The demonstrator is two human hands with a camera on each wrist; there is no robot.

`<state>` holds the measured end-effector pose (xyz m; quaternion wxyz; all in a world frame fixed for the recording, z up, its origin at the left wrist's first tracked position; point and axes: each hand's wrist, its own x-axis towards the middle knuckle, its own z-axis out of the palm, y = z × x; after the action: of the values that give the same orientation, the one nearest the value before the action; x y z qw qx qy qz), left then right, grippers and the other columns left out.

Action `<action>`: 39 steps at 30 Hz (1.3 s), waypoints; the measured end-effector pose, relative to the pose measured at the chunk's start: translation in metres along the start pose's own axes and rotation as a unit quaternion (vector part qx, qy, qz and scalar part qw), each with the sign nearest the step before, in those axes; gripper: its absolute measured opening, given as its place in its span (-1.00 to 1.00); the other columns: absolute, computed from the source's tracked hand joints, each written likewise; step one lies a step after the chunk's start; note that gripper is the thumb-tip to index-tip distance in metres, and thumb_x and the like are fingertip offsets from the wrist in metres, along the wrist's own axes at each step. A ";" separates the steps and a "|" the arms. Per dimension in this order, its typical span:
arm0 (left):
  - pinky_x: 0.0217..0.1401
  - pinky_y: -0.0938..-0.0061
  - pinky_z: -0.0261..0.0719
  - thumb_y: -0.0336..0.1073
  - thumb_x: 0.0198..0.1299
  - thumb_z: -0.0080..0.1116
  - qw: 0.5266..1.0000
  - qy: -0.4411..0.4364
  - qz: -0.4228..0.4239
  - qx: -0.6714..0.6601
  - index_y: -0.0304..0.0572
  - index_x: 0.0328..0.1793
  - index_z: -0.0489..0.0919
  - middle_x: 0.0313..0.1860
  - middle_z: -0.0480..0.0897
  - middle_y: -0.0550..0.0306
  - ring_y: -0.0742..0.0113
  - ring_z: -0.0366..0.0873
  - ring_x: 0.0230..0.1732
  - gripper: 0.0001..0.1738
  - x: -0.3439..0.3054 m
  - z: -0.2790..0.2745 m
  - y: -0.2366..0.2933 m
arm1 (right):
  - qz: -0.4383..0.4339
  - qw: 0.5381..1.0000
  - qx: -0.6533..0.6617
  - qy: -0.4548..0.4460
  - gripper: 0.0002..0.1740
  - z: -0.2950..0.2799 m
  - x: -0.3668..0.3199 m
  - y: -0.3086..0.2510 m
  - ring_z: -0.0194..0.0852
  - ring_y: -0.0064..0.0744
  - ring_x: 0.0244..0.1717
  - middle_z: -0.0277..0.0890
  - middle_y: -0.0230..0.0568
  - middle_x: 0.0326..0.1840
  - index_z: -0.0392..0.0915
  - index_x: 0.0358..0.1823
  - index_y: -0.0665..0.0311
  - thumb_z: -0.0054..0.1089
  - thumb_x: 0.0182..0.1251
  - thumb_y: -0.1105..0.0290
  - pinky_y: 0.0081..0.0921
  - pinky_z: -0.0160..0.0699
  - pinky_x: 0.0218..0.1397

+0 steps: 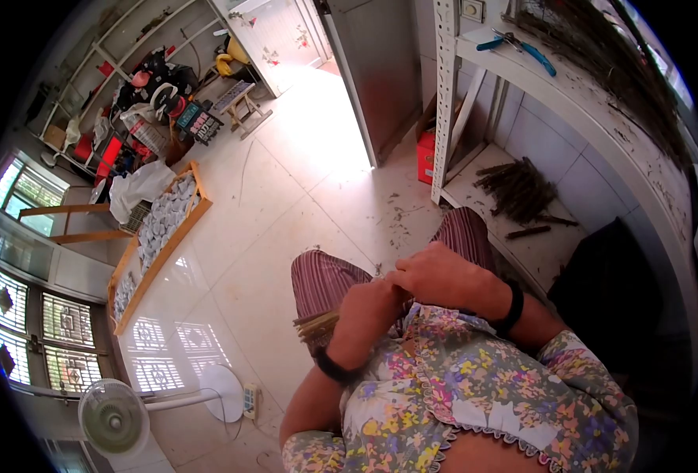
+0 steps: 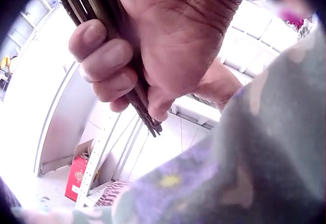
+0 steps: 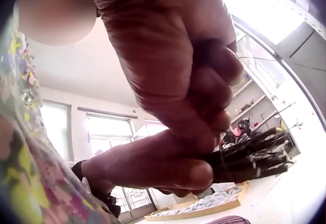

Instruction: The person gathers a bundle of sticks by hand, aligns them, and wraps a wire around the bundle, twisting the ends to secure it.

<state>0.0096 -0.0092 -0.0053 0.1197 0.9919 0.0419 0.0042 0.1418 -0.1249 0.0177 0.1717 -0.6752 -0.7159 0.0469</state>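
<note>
My left hand [image 1: 365, 311] grips a bundle of thin brown twigs [image 2: 102, 5] in front of my lap, its fingers curled round them. The bundle's cut ends [image 1: 316, 325] stick out to the left of that hand. Against it sits my right hand [image 1: 443, 276], fingers curled in tightly by the left thumb. From those curled fingers a thin strand [image 3: 260, 58] runs outward in the right wrist view. What the right fingertips pinch is mostly hidden by the hand itself.
More cut twigs [image 1: 518, 189] lie on the low shelf at right. Blue-handled pliers [image 1: 516, 49] and long stems [image 1: 617, 63] lie on the upper shelf. A wooden-framed tray [image 1: 199, 211] of grey pieces stands at left, near a white fan [image 1: 114, 418].
</note>
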 end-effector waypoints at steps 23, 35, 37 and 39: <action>-0.59 0.69 -0.01 -0.01 0.06 0.08 0.588 -0.024 -0.127 -0.798 -0.32 -0.19 0.49 -0.55 0.35 0.36 0.66 0.13 -0.61 -0.55 -0.019 -0.021 -0.003 | 0.061 0.715 0.692 0.083 -0.62 0.023 -0.003 0.007 0.48 -0.67 -0.22 0.57 -0.37 -0.20 0.47 0.01 0.39 0.32 0.17 0.48 -0.66 0.50 -0.17; -0.36 0.68 0.29 -0.35 0.22 0.04 0.751 0.037 -0.117 -0.649 -0.35 0.21 0.43 -0.43 0.38 0.37 0.62 0.26 -0.42 -0.57 -0.024 -0.020 0.010 | 0.119 0.741 0.646 0.138 -0.70 0.015 -0.012 -0.010 0.52 -0.64 -0.26 0.59 -0.33 -0.30 0.52 -0.09 0.43 0.28 0.11 0.58 -0.65 0.53 -0.16; -0.33 0.66 0.33 -0.34 0.27 0.05 0.767 0.037 -0.108 -0.631 -0.34 0.20 0.43 -0.43 0.39 0.36 0.61 0.28 -0.39 -0.60 -0.025 -0.020 0.010 | 0.114 0.740 0.647 0.146 -0.71 0.018 -0.013 -0.010 0.52 -0.65 -0.27 0.60 -0.34 -0.30 0.52 -0.09 0.44 0.28 0.12 0.59 -0.66 0.53 -0.17; -0.32 0.64 0.35 -0.30 0.31 0.05 0.775 0.026 -0.104 -0.622 -0.34 0.16 0.44 -0.43 0.41 0.34 0.59 0.29 -0.39 -0.64 -0.026 -0.021 0.010 | 0.117 0.742 0.642 0.152 -0.72 0.021 -0.014 -0.010 0.52 -0.66 -0.27 0.60 -0.34 -0.31 0.52 -0.10 0.44 0.28 0.13 0.59 -0.67 0.53 -0.18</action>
<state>-0.0158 -0.0157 0.0172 0.7093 0.6902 0.1366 0.0427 0.1263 -0.1358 -0.0013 0.6645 -0.4819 -0.3963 0.4114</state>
